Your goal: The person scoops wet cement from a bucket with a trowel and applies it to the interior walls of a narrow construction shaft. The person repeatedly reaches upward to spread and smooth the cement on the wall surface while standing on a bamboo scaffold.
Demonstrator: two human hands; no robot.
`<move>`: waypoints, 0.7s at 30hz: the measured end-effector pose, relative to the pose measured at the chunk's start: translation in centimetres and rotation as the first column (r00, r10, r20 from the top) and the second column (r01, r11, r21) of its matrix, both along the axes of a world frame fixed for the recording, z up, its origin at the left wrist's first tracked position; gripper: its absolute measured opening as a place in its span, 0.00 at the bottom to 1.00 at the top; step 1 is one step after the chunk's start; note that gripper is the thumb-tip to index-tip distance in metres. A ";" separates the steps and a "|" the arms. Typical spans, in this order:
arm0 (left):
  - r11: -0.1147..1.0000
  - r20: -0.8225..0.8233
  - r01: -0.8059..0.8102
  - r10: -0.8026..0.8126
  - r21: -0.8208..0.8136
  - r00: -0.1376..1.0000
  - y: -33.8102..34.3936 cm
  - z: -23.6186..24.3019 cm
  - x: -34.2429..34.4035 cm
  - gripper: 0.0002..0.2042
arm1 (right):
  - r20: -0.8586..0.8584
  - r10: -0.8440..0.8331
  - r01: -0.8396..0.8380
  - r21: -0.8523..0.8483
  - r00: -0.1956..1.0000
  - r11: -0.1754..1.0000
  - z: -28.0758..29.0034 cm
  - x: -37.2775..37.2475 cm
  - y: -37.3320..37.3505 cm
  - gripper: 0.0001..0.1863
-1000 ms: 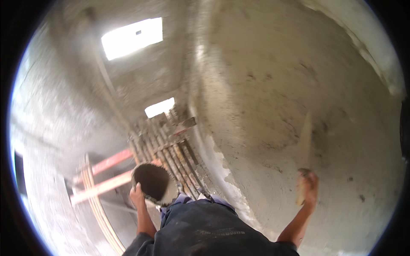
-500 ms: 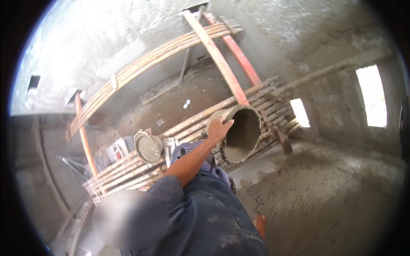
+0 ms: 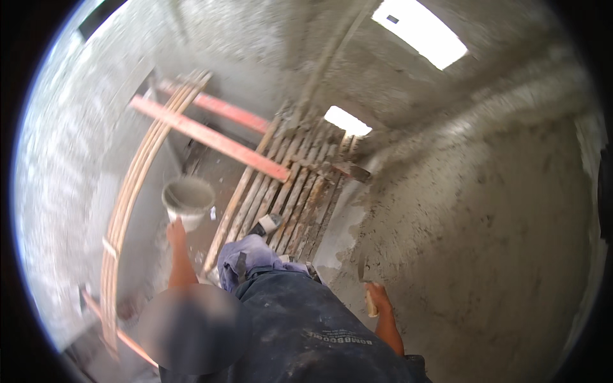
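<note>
Out to the left, my left hand (image 3: 175, 231) grips the side of a plaster-smeared bucket (image 3: 190, 199). The bucket is turned with its round mouth facing up and grey residue inside it; the exact hold of my fingers is too small to make out. On the right, my right hand (image 3: 379, 296) is closed around the pale wooden handle of a trowel (image 3: 371, 306). The trowel's thin blade points up the view, close to the wet grey plastered wall (image 3: 460, 255).
My shoe (image 3: 268, 223) rests on a platform of wooden poles (image 3: 297, 198). Red planks (image 3: 214, 140) cross beyond it, and a curved-looking bundle of poles (image 3: 131, 172) runs along the left as a rail. Bright openings (image 3: 421, 32) pierce the far wall.
The bucket has swung left in my left hand, away from the plastered wall. My view has turned to the right. My right hand, mostly hidden before, now shows with the trowel.
</note>
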State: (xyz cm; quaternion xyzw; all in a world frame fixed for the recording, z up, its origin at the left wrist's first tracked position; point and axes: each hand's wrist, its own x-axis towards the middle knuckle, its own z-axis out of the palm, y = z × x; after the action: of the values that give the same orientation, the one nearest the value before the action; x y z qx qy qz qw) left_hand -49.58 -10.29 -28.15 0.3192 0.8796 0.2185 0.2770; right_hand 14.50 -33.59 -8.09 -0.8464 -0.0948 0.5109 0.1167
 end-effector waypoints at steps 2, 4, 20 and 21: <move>0.982 -0.048 0.161 -0.166 -0.094 0.985 -0.7 3.2 4.5 0.23 | -0.043 -0.102 0.100 -0.042 0.994 0.994 -1.2 -1.3 -4.5 0.19; 0.893 -0.137 0.337 -0.390 -0.299 0.911 -2.3 1.3 6.1 0.24 | -0.059 -0.206 0.200 -0.090 0.977 0.976 -2.5 -2.8 -8.4 0.21; 0.637 -0.059 0.770 -0.768 0.025 0.637 17.0 8.4 19.6 0.25 | -0.008 -0.501 0.491 -0.180 0.866 0.852 -1.6 -14.1 -7.3 0.18; 0.662 -0.088 0.729 -0.727 0.173 0.681 17.1 8.8 20.1 0.25 | -0.012 -0.488 0.479 -0.178 0.872 0.860 -1.8 -14.0 -6.8 0.18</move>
State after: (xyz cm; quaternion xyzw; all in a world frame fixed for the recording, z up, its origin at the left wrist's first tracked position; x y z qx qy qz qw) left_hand -29.44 6.85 -19.36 0.6703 0.6547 0.1723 0.3038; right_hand 0.55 -40.43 -9.87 -0.8351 0.1677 0.4950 0.1716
